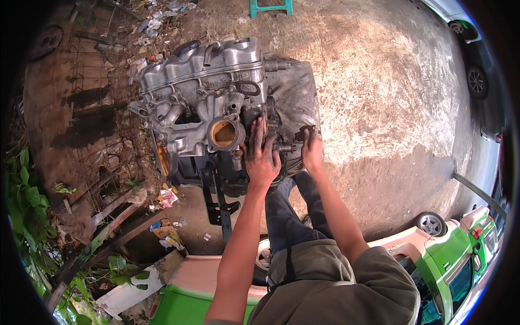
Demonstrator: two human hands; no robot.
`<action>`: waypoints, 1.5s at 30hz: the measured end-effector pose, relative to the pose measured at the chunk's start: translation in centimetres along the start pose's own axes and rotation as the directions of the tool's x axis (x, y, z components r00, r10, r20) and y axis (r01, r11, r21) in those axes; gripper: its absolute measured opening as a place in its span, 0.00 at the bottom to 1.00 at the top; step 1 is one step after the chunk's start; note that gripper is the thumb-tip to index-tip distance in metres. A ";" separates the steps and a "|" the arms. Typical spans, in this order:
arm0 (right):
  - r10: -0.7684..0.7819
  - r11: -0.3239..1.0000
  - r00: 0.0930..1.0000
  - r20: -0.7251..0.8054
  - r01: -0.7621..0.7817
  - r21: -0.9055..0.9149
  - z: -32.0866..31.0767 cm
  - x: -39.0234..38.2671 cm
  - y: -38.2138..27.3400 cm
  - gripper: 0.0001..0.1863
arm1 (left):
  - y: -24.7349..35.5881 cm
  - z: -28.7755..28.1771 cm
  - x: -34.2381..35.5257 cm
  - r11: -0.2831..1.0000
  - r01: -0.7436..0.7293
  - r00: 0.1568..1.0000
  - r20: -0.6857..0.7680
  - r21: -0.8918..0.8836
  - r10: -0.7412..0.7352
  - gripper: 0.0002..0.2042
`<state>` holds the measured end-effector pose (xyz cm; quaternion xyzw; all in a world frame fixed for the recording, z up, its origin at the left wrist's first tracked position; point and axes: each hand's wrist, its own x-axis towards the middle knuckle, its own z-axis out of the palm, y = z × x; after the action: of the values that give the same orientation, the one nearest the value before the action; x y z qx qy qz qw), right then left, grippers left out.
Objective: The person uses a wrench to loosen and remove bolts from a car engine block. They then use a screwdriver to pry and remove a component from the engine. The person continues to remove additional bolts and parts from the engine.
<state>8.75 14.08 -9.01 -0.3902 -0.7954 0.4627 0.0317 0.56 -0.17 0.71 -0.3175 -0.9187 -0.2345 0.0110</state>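
Observation:
A grey metal car engine (200,81) stands in front of me, its ribbed cover on the far side and a round throttle opening (223,133) facing up. My left hand (262,161) lies on the engine just right of that opening, fingers stretched out and apart, blackened with grease. At the engine's right end, my right hand (312,151) is closed with its thumb and fingers on a small dark part (305,132). Its exact kind is too small to tell. Beneath it spreads a dull grey, wrinkled cover or sheet (292,89).
A black metal bracket (216,203) juts from the engine's near side. A green plastic stool (271,7) stands beyond. Litter and scrap wood (119,211) lie at left, with leafy plants (32,195). A green and pink car (439,249) is behind me; other vehicles line the right.

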 end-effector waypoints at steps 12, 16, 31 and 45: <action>0.056 0.996 0.985 0.166 -0.066 0.054 7.7 11.2 4.6 0.19 | -0.2 0.5 0.8 0.999 -0.012 0.999 -0.043 -0.039 0.011 0.12; 0.144 0.989 0.955 0.259 -0.147 -0.006 6.2 11.3 1.6 0.21 | -0.2 0.4 0.7 0.999 -0.011 0.999 -0.047 -0.045 0.009 0.12; 0.131 0.978 0.953 0.274 -0.080 -0.190 5.5 11.2 -3.3 0.21 | -0.3 0.8 0.5 0.999 -0.018 0.999 -0.052 -0.033 0.016 0.11; -0.160 0.983 0.987 0.035 0.156 0.094 0.2 -2.3 -2.4 0.09 | -0.5 0.6 0.5 1.000 -0.005 1.000 -0.020 0.019 0.005 0.16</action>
<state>8.84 11.78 -6.55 -0.3142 -0.8025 0.5025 0.0693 -0.07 0.06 0.11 -0.3173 -0.9199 -0.2291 0.0238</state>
